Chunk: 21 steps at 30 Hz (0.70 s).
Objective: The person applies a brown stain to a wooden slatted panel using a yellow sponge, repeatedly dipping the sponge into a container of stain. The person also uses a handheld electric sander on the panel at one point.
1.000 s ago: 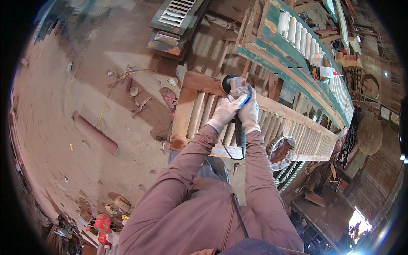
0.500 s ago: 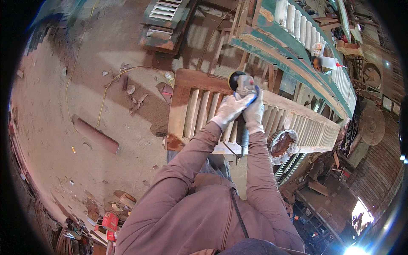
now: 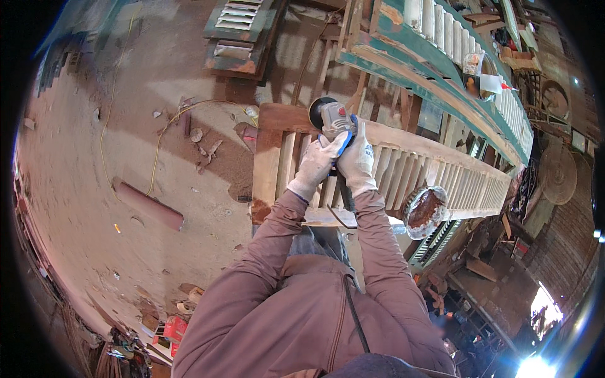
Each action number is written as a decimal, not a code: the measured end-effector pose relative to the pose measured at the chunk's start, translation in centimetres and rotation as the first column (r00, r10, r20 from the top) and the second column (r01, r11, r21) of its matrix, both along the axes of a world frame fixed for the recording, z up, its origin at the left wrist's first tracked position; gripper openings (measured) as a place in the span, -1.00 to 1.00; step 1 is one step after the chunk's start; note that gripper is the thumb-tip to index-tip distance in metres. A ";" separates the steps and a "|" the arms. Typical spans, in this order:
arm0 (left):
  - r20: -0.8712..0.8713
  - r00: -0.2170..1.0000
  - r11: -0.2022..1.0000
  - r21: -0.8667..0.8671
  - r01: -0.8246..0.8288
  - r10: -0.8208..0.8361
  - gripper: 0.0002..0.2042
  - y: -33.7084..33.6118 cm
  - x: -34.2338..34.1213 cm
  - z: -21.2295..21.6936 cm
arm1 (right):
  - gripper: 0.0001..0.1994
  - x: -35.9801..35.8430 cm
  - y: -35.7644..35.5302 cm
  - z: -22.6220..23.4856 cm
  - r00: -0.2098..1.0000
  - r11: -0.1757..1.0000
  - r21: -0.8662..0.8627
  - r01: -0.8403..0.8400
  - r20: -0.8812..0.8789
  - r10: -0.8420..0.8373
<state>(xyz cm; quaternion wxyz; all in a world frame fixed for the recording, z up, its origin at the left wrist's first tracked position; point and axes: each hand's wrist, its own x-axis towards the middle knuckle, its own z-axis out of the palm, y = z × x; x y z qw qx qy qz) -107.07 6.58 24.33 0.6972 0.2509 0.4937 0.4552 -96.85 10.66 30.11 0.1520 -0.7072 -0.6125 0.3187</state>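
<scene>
1. The person's left hand, in a white work glove, has its grip wrapped around the body of an angle grinder.
2. The right hand, gloved the same way, sits just beside the left; its grip is closed on the rear of the same grinder, where a blue part shows between the two gloves.
3. The grinder's dark round disc rests against the top rail of a long wooden louvred shutter that lies flat and stretches away to the right.
4. A clear plastic tub of brown material stands at the shutter's near edge, close to the right forearm.
5. Behind the shutter lies a green-painted louvred frame.
6. On the dusty floor to the left lie a reddish pipe and a yellow cord.
</scene>
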 end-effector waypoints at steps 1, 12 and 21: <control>-0.070 0.997 0.999 0.025 0.034 -0.033 -0.62 -0.2 0.5 -0.1 | -0.31 0.5 0.1 -0.1 1.000 1.000 0.006 0.007 0.013 -0.007; -0.054 0.947 0.944 -0.119 0.308 -0.316 -0.55 3.8 8.9 3.0 | -0.40 10.3 -0.5 -0.8 0.962 0.966 0.081 0.244 0.102 -0.252; -0.146 0.941 0.946 -0.163 0.281 -0.305 -0.44 3.9 8.0 1.3 | -0.41 8.4 0.2 -0.7 0.974 0.977 0.049 0.206 0.091 -0.210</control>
